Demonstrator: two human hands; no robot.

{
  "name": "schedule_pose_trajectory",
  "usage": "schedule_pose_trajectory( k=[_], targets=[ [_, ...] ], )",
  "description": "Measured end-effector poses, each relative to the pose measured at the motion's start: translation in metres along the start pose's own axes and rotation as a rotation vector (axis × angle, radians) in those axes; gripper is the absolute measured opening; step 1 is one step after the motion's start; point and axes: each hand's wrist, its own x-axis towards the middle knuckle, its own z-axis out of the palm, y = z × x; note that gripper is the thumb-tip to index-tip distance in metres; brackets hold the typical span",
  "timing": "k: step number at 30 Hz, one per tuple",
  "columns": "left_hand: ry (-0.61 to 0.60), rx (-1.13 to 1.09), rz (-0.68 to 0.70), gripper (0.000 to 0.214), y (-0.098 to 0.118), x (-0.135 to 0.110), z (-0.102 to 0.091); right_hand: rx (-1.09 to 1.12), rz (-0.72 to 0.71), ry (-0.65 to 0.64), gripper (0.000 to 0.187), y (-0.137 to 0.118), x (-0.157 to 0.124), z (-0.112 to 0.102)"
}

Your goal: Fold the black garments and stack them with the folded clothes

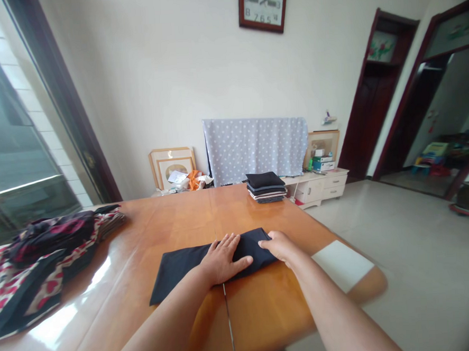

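A dark navy folded garment (184, 266) lies as a long strip across the wooden table (189, 215) in front of me; its exact kind I cannot make out. My left hand (223, 258) rests flat on the middle of it, fingers stretched out and thumb spread to the right. At the strip's right end my right hand (277, 245) grips the edge, thumb on top and the other fingers curled out of sight beneath. Beyond my hands, a neat stack of folded clothes (266, 187) sits near the table's far right edge.
A loose heap of clothes (52, 255) covers the table's left side. A white sheet (343, 264) lies at the right corner. Behind the table stand a low white cabinet (322, 186), a polka-dot cloth cover (256, 147) and framed pictures (174, 160). Tiled floor (413, 238) runs along the right.
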Motion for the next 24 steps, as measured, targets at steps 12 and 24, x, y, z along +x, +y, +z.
schedule_pose_trajectory(
  k=[12, 24],
  targets=[
    [0.194, 0.000, -0.006, 0.054, -0.010, -0.028, -0.005, 0.083, 0.094, -0.052, 0.021, -0.007, -0.005, -0.004],
    [-0.009, -0.069, -0.072, 0.081, -0.019, -0.025, -0.017, 0.206, 0.264, -0.111, 0.021, -0.012, 0.001, -0.007]
  ],
)
